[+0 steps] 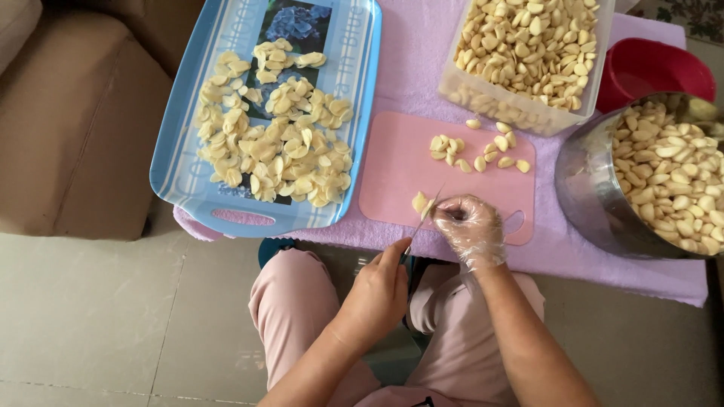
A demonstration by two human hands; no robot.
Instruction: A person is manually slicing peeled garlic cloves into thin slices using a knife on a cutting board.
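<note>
We see our left hand (379, 290), bare, closed around the handle of a thin-bladed kitchen knife (422, 218). The blade goes up and to the right, and its tip comes to the near edge of the pink plastic cutting board (400, 188). Our right hand (467, 226) wears a thin transparent plastic glove. Its fingers are curled narrow and press a peeled pale garlic clove (431, 210) on the board, just beside the blade. How much of the clove is already cut, we cannot tell, because the fingers hide part of it. One cut piece (418, 201) lies touching the clove on its left side.

Further on the board, near its far edge, there is a small group of garlic pieces (475, 151). The board lies on a lilac cloth (422, 75) which covers a low table. To the left, a light blue rectangular plastic tray (173, 173) holds many thin garlic slices (279, 143) spread flat. Behind the board stands a clear plastic container (599, 83) full of whole peeled cloves. To the right stands a round steel pot (577, 188), also full of cloves, and behind it a red plastic bowl (648, 68). Our knees in pink trousers (294, 301) are under the table edge.
</note>
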